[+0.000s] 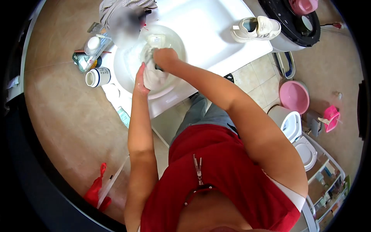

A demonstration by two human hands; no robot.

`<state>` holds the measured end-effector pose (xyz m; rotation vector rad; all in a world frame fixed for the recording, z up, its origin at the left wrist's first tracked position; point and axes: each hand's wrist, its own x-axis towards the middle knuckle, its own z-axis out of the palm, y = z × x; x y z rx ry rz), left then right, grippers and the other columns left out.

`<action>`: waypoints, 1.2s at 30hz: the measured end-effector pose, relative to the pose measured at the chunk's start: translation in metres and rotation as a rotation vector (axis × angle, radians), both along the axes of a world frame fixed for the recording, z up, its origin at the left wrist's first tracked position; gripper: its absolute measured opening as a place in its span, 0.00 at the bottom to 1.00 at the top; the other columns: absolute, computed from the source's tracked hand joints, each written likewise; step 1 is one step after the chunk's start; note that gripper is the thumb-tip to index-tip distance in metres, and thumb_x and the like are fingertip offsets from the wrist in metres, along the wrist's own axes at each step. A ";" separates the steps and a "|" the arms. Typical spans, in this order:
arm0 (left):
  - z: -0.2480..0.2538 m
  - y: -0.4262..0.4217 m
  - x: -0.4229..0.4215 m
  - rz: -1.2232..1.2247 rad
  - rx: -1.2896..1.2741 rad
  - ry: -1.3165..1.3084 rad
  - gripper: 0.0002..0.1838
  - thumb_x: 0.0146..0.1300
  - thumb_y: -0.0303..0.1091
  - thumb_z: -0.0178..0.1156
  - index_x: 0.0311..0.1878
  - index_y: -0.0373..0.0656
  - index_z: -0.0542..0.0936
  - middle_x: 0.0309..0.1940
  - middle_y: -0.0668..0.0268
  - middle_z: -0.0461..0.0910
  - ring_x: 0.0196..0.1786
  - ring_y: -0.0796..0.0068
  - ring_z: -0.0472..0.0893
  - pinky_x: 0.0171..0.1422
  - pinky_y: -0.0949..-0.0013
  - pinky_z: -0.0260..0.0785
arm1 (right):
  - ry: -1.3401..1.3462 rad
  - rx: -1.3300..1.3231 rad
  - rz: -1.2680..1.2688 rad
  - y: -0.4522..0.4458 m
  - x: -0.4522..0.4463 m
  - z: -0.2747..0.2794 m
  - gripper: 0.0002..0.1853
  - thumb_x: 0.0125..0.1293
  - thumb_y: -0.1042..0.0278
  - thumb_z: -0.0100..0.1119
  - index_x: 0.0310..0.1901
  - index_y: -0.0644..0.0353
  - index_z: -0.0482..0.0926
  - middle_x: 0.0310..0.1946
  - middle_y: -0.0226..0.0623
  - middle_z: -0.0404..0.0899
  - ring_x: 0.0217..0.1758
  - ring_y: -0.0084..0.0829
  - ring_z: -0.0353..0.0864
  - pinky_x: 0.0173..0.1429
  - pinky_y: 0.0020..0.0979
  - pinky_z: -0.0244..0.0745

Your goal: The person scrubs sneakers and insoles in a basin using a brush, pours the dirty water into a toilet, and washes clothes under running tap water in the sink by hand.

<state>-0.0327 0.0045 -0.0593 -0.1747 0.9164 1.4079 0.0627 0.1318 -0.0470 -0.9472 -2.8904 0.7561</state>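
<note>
Left hand (141, 80), mine: against the left side of the pale shoe (155, 80); fingers partly hidden, so pinched or spread I could not tell. Right hand (165, 58): curled tight around a dark tool (158, 68), probably a brush. Shoe: one, within the basin (178, 41). Second shoe (257, 29): far right, on the sink (210, 33). Method, my judgement: left side braced, strokes short, work low against splashing.

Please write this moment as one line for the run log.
left hand: against pale shoe | right hand: curled over shoe, grip unclear | pale shoe: in washbasin | white sneaker: on counter
</note>
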 end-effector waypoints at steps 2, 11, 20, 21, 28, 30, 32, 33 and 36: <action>0.001 0.004 0.004 -0.025 -0.101 0.106 0.31 0.66 0.51 0.50 0.65 0.39 0.63 0.57 0.57 0.73 0.58 0.60 0.74 0.63 0.59 0.67 | -0.003 -0.019 -0.104 0.003 -0.010 -0.023 0.06 0.55 0.70 0.55 0.31 0.61 0.81 0.29 0.44 0.83 0.35 0.40 0.84 0.37 0.36 0.78; -0.003 -0.001 -0.021 0.018 -0.108 0.068 0.31 0.68 0.53 0.45 0.64 0.38 0.64 0.58 0.55 0.72 0.58 0.57 0.73 0.63 0.58 0.66 | 0.121 -0.351 0.313 -0.002 0.046 0.006 0.10 0.54 0.65 0.54 0.29 0.62 0.81 0.25 0.50 0.79 0.30 0.50 0.80 0.36 0.45 0.75; 0.008 0.012 0.006 0.028 -0.200 0.169 0.28 0.69 0.52 0.44 0.62 0.38 0.67 0.54 0.59 0.75 0.55 0.60 0.76 0.61 0.58 0.68 | -0.021 -0.001 -0.001 0.013 -0.026 -0.035 0.10 0.55 0.68 0.52 0.28 0.63 0.82 0.28 0.43 0.83 0.32 0.38 0.84 0.39 0.38 0.79; -0.004 0.009 0.001 0.026 -0.132 0.153 0.26 0.68 0.51 0.43 0.58 0.40 0.70 0.50 0.58 0.78 0.51 0.59 0.78 0.59 0.57 0.70 | -0.028 0.014 0.063 0.013 -0.029 -0.042 0.10 0.55 0.67 0.53 0.29 0.63 0.82 0.28 0.43 0.83 0.31 0.40 0.84 0.38 0.38 0.78; 0.005 -0.010 -0.031 0.015 -0.071 0.068 0.29 0.69 0.51 0.42 0.64 0.39 0.65 0.57 0.55 0.73 0.58 0.57 0.74 0.64 0.55 0.65 | 0.109 -0.470 0.489 0.018 0.039 0.036 0.10 0.57 0.66 0.52 0.29 0.63 0.81 0.25 0.45 0.81 0.30 0.46 0.81 0.38 0.41 0.75; 0.011 -0.013 -0.030 0.013 -0.040 0.040 0.28 0.69 0.52 0.41 0.63 0.40 0.66 0.57 0.55 0.73 0.59 0.57 0.73 0.64 0.55 0.65 | 0.077 -0.398 0.471 0.012 0.038 0.040 0.10 0.56 0.66 0.53 0.28 0.61 0.81 0.24 0.44 0.81 0.30 0.45 0.82 0.38 0.41 0.76; 0.014 -0.011 -0.016 0.046 -0.056 0.018 0.29 0.68 0.53 0.42 0.64 0.42 0.66 0.57 0.56 0.72 0.59 0.58 0.73 0.64 0.56 0.65 | 0.011 -0.153 0.345 0.003 0.024 0.045 0.09 0.55 0.66 0.53 0.28 0.61 0.81 0.25 0.44 0.81 0.30 0.44 0.82 0.38 0.40 0.76; 0.014 -0.010 -0.009 0.068 -0.075 0.027 0.29 0.68 0.53 0.43 0.64 0.42 0.65 0.57 0.57 0.72 0.59 0.59 0.73 0.64 0.56 0.66 | -0.074 -0.034 0.302 0.003 0.013 0.041 0.09 0.54 0.68 0.53 0.31 0.59 0.83 0.32 0.41 0.83 0.35 0.39 0.84 0.40 0.37 0.78; 0.028 -0.002 0.013 0.110 -0.158 0.083 0.29 0.67 0.52 0.46 0.64 0.41 0.65 0.57 0.58 0.72 0.58 0.59 0.74 0.63 0.57 0.67 | -0.095 -0.048 0.164 0.007 -0.012 0.025 0.09 0.54 0.69 0.54 0.32 0.60 0.84 0.35 0.44 0.83 0.38 0.37 0.84 0.42 0.36 0.78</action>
